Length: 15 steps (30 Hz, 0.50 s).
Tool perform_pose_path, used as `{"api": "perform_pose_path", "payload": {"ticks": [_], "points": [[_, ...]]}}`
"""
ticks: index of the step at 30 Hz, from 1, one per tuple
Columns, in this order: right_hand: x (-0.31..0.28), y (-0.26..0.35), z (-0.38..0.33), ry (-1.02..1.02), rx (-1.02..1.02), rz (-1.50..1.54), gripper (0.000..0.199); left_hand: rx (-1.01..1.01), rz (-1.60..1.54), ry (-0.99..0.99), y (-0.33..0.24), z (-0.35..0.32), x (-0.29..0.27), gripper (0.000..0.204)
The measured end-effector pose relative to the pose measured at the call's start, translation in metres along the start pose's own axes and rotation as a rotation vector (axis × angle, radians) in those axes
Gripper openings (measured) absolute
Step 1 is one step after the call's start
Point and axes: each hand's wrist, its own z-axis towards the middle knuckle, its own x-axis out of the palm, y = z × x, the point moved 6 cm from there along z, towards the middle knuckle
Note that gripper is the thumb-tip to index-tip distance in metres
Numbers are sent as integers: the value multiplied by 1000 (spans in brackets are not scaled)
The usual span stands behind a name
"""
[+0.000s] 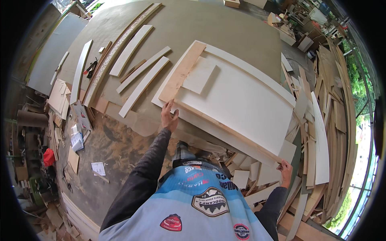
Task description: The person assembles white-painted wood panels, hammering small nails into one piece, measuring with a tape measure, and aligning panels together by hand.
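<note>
the large white rectangular panel with a bare wooden edge strip (237,100) is gripped at its near edge: left hand (169,115) closed over the near-left corner, right hand (286,170) pinching the near-right corner. the panel lies flat on the grey-brown worktable (225,28), long axis running from near-right to far-left. thin curved white wooden strips (140,76) lie well apart, leftward.

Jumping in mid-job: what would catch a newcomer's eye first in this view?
The large white panel at centre, held at its near edge by the left hand and at its lower right corner by the right hand. A bare wooden strip and a smaller white board lie on its far end. Curved white strips fan over the grey worktable to the left, and offcuts pile up at right.
</note>
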Motion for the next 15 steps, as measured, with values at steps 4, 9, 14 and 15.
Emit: {"api": "perform_pose_path", "payload": {"ticks": [4, 9, 14, 15], "points": [[7, -9, 18, -183, -51, -228, 47, 168, 308, 156, 2, 2, 25, 63], [15, -34, 23, -333, -93, -203, 50, 174, 510, 223, 4, -15, 48, 69], [28, -38, 16, -329, -38, 39, 42, 218, 610, 231, 13, -31, 44, 65], [32, -36, 15, -323, -41, 78, 42, 223, 654, 246, 15, -36, 42, 65]]}}
